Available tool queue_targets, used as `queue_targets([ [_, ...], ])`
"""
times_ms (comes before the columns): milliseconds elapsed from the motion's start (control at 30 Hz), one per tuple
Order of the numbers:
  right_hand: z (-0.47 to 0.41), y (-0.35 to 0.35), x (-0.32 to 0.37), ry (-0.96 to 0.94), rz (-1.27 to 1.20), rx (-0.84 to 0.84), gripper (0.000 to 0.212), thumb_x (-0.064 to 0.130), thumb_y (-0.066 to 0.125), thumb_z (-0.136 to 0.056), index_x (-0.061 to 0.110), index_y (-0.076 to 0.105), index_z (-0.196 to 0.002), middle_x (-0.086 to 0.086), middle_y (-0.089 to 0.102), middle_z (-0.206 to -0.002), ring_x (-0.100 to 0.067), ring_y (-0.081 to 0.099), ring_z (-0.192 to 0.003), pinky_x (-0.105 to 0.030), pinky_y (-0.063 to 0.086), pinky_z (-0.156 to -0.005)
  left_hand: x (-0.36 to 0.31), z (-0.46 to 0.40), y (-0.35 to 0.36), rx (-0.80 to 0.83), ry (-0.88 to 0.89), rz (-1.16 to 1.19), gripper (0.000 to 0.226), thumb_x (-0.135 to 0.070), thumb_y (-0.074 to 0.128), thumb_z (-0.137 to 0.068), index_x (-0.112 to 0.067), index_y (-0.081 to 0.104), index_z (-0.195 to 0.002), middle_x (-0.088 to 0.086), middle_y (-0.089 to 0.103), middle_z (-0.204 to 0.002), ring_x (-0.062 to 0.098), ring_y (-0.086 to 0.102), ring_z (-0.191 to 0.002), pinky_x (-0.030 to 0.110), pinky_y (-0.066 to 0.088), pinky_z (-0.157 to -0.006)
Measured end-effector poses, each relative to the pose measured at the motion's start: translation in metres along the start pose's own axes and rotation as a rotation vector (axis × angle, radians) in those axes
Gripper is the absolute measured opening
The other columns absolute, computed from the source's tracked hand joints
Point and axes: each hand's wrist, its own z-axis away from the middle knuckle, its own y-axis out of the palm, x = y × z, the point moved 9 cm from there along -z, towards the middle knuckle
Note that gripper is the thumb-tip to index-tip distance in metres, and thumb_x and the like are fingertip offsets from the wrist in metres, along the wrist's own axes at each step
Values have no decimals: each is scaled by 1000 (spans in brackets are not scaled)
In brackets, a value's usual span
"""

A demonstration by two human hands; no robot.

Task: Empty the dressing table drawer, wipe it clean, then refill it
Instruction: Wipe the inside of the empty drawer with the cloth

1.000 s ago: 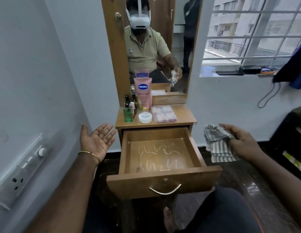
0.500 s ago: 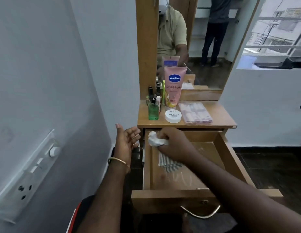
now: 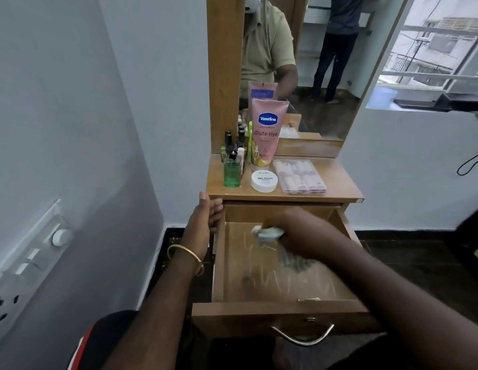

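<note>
gripping crumpled striped cloth (image 3: 269, 232), right hand (image 3: 299, 231), wooden drawer (image 3: 219, 263)

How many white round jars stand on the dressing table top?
1. The white jar stands near the front edge, between the green bottle and the clear pink case. Others may hide behind the pink tube.

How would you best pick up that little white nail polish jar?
Take the white jar from above, fingers spanning its round side wall. It sits low and flat, lid up, with the green bottle to its left and the clear nail case to its right, leaving little side room.
</note>
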Motion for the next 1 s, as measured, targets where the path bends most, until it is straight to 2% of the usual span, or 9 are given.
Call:
queue_targets([
  [100, -4, -9, -56, 102, 147, -67, 27, 14, 68, -82, 29, 71, -104, 7, 70, -100, -13, 64, -87, -36, 57, -78, 1, 3, 7, 31, 25, -40, 68, -55, 16, -99, -13, 56, -135, 5, 58, -135, 20, 53, -126, 45, 36, -111],
  [167, -6, 3, -79, 160, 243, -63, 18, 23, 70, -83, 26, 71, -101, 6, 69, -100, -14, 65, -89, -35, 57, -77, 1, 4, 9, 48, 40, -54, 75, -62, 17, -91, -15, 56, -134, 4, 58, -136, 19, 51, -128, 39, 35, -110],
  [267, -10, 29, -103, 246, 335, -76, 13, 24, 63, -91, 23, 71, -101, 1, 69, -102, -17, 65, -94, -34, 56, -80, 3, 6, 12, 66, 61, -82, 84, -69, 21, -78, -16, 56, -133, 2, 58, -135, 17, 51, -128, 35, 35, -107],
  [500, -33, 64, -103, 463, 8, -73, 11, 21, 56, -95, 19, 67, -98, -2, 68, -101, -18, 63, -87, -30, 51, -74, 3, 2, 13, 74, 121, -71, 86, -75, 20, -84, -14, 58, -131, 0, 61, -132, 15, 54, -126, 37, 36, -107],
  [600, -52, 72, -69, 420, 16, -49, 22, 17, 49, -98, 16, 69, -108, -7, 69, -110, -24, 66, -99, -36, 52, -82, 2, -1, 15, 81, 156, -24, 81, -75, 22, -85, -17, 61, -125, -1, 66, -126, 13, 57, -121, 35, 39, -105],
  [700, -68, 79, -32, 344, 29, 1, 25, 18, 49, -99, 15, 67, -116, -8, 67, -120, -28, 64, -110, -37, 44, -81, 1, 0, 22, 131, 178, -15, 77, -73, 22, -81, -20, 61, -122, -2, 67, -124, 10, 59, -119, 28, 41, -100],
  [800, -79, 87, 5, 217, 34, 59, 33, 14, 55, -92, 21, 62, -123, -5, 63, -128, -28, 58, -121, -42, 46, -98, 4, 1, 28, 168, 169, -20, 79, -74, 22, -80, -20, 61, -123, -1, 65, -126, 10, 58, -120, 26, 42, -98],
  [900, -83, 95, 17, 123, -131, 112, 32, 22, 59, -91, 33, 66, -120, -3, 61, -132, -28, 51, -126, -49, 40, -107, 6, 2, 29, 174, 165, -46, 77, -63, 18, -85, -13, 58, -129, 2, 63, -129, 10, 57, -121, 19, 42, -93],
  [1000, -80, 98, 1, 74, -293, 155, 32, 13, 61, -91, 28, 71, -118, -1, 65, -127, -23, 55, -123, -42, 41, -108, 9, 2, 31, 193, 152, -66, 75, -63, 17, -84, -17, 59, -126, 1, 62, -130, 9, 56, -122, 25, 41, -102],
])
